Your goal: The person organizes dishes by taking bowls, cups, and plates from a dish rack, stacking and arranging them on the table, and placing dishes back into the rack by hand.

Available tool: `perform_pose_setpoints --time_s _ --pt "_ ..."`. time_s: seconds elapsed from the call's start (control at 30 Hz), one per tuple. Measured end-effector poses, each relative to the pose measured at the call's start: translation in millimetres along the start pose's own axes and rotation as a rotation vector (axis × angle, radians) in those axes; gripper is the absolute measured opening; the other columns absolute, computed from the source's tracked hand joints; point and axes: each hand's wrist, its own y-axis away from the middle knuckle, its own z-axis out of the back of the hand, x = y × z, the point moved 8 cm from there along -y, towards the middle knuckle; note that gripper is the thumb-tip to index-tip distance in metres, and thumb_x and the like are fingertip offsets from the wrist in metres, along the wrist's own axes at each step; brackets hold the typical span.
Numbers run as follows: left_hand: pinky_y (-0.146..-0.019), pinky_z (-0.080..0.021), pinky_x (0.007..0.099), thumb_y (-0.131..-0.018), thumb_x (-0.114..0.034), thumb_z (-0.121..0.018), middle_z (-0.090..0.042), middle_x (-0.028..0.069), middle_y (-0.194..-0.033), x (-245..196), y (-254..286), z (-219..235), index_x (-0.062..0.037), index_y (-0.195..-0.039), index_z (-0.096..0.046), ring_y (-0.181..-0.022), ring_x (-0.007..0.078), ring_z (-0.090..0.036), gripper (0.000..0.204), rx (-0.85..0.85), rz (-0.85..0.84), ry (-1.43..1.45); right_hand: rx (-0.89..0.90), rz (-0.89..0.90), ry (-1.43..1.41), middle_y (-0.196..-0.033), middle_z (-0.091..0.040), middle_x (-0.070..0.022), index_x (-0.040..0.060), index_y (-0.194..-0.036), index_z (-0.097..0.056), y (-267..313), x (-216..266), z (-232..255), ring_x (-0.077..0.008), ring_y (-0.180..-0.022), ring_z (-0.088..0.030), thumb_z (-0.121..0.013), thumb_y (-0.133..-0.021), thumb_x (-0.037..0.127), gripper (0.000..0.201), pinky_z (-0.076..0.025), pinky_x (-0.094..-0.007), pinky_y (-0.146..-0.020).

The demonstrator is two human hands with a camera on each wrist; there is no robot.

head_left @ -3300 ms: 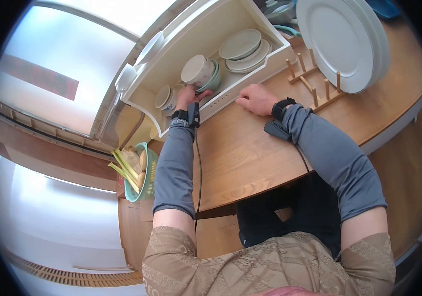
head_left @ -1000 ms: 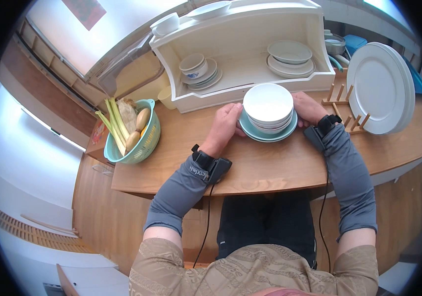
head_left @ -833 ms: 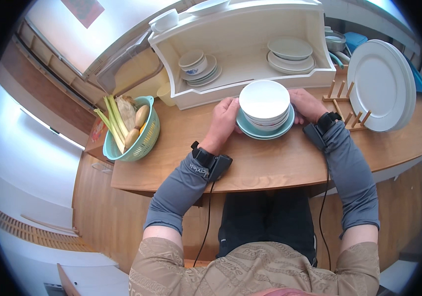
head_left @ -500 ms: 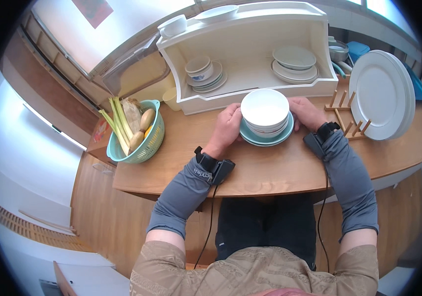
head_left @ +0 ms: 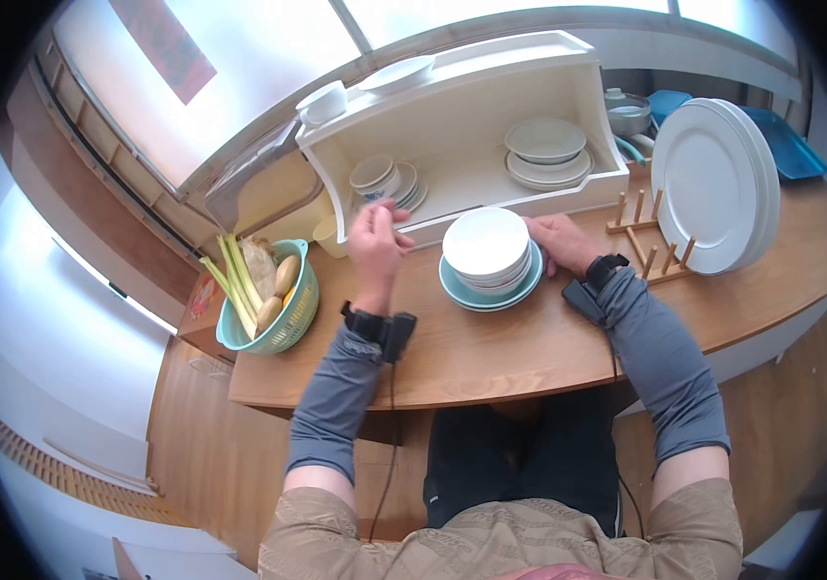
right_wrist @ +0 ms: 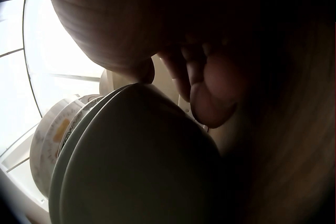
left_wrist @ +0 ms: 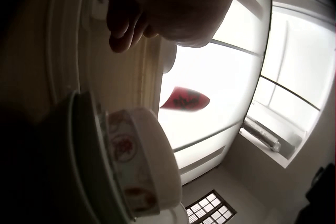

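Observation:
A stack of white bowls [head_left: 486, 242] sits inside teal bowls [head_left: 499, 302] on the wooden table [head_left: 452, 358]. My left hand [head_left: 376, 249] is raised to the left of the stack, apart from it, fingers loosely bent and holding nothing. In the left wrist view a flower-patterned bowl [left_wrist: 157, 161] shows below that hand. My right hand [head_left: 565, 244] stays at the stack's right side, fingers loosely bent. Its thumb and fingertips lie right at the edge of the green bowl [right_wrist: 131, 166] in the right wrist view.
A white shelf [head_left: 568, 205] behind holds small bowls [head_left: 373, 174] at left and plates [head_left: 547, 145] at right. A wooden rack [head_left: 650, 261] and large white plates [head_left: 708, 193] stand right. A teal basket [head_left: 290, 317] of vegetables stands left.
The bowls have come from the shelf onto the table, held between both hands. Since half a second ago, my left hand has left the stack, moving up and left; the right stays beside it.

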Motion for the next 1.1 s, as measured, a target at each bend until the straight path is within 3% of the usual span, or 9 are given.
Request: perform_pose_setpoints --time_s 0.17,0.23,0.27,0.33,0.47,0.6,0.8,1.03,1.1 --pt "-0.057 -0.055 0.0279 -0.101 -0.014 -0.052 -0.072 0.0134 -0.097 -75 -93 11 0.0046 -0.117 -0.062 -0.073 0.0156 -0.069 0.027 -0.079 -0.328 -0.150 -0.016 0.000 0.008 -0.071 -0.064 -0.0032 0.0013 -0.096 -0.069 1 3 -1 -0.0107 -0.053 -0.061 -0.050 -0.106 0.047 0.050 -0.048 -0.0234 -0.041" --pt "-0.074 -0.058 0.0310 -0.098 -0.019 -0.059 -0.072 0.0186 -0.108 -102 -122 1 0.0064 -0.125 -0.060 -0.082 0.0194 -0.072 0.037 -0.088 -0.381 -0.533 -0.022 0.008 0.023 -0.071 -0.064 -0.0032 0.0012 -0.096 -0.069 0 3 0 -0.0107 -0.053 -0.060 -0.050 -0.106 0.047 0.050 -0.048 -0.0234 -0.041" --pt "-0.074 -0.058 0.0310 -0.098 -0.019 -0.059 -0.072 0.0186 -0.108 -109 -135 -4 0.0064 -0.125 -0.060 -0.082 0.0194 -0.072 0.037 -0.087 -0.386 -0.536 -0.012 0.008 0.015 -0.070 -0.064 -0.0034 0.0012 -0.096 -0.069 -1 1 0 -0.0107 -0.053 -0.060 -0.050 -0.106 0.047 0.051 -0.048 -0.0236 -0.041" --pt "-0.092 -0.055 0.0404 -0.092 -0.029 -0.065 -0.068 0.0273 -0.120 -106 -166 -23 0.0077 -0.133 -0.057 -0.102 0.0329 -0.071 0.055 -0.021 -0.360 -0.809 -0.011 0.017 0.002 -0.070 -0.064 -0.0036 0.0013 -0.096 -0.069 -2 0 2 -0.0106 -0.053 -0.059 -0.050 -0.106 0.048 0.051 -0.048 -0.0239 -0.042" --pt "-0.107 -0.045 0.0398 -0.091 -0.044 -0.067 -0.063 0.0289 -0.132 -94 -198 -55 0.0044 -0.142 -0.052 -0.126 0.0389 -0.060 0.072 0.070 -0.313 -1.014 0.002 0.008 -0.008 -0.070 -0.064 -0.0045 0.0021 -0.094 -0.068 -1 0 0 -0.0113 -0.052 -0.058 -0.051 -0.105 0.049 0.051 -0.048 -0.0246 -0.043" --pt "-0.105 -0.047 0.0372 -0.092 -0.047 -0.068 -0.063 0.0252 -0.134 -87 -212 -75 0.0048 -0.143 -0.052 -0.124 0.0353 -0.062 0.075 0.129 -0.284 -1.143 0.006 -0.002 0.002 -0.070 -0.065 -0.0048 0.0023 -0.094 -0.069 -2 -3 0 -0.0123 -0.052 -0.059 -0.051 -0.105 0.050 0.052 -0.047 -0.0247 -0.042" --pt "-0.098 -0.051 0.0392 -0.090 -0.056 -0.067 -0.072 0.0209 -0.119 -82 -222 -83 -0.0035 -0.124 -0.070 -0.114 0.0328 -0.068 0.063 0.215 -0.115 -1.154 0.019 0.018 -0.023 -0.070 -0.065 -0.0044 0.0009 -0.094 -0.069 -1 1 -3 -0.0111 -0.051 -0.058 -0.050 -0.106 0.047 0.051 -0.046 -0.0239 -0.041" --pt "-0.086 -0.054 0.0419 -0.089 -0.062 -0.066 -0.075 0.0186 -0.101 -99 -229 -72 -0.0033 -0.106 -0.075 -0.098 0.0346 -0.072 0.062 -0.025 -0.302 -1.080 -0.008 0.014 -0.019 -0.067 -0.064 -0.0036 0.0020 -0.089 -0.068 -4 -3 -2 -0.0100 -0.049 -0.057 -0.050 -0.106 0.045 0.050 -0.045 -0.0231 -0.040" --pt "-0.080 -0.055 0.0399 -0.089 -0.063 -0.069 -0.076 0.0167 -0.092 -117 -223 -62 -0.0022 -0.100 -0.075 -0.088 0.0295 -0.073 0.062 -0.155 -0.462 -0.959 -0.012 0.012 -0.028 -0.066 -0.064 -0.0033 0.0023 -0.088 -0.068 -4 -2 -1 -0.0099 -0.048 -0.057 -0.051 -0.106 0.046 0.050 -0.045 -0.0231 -0.040"
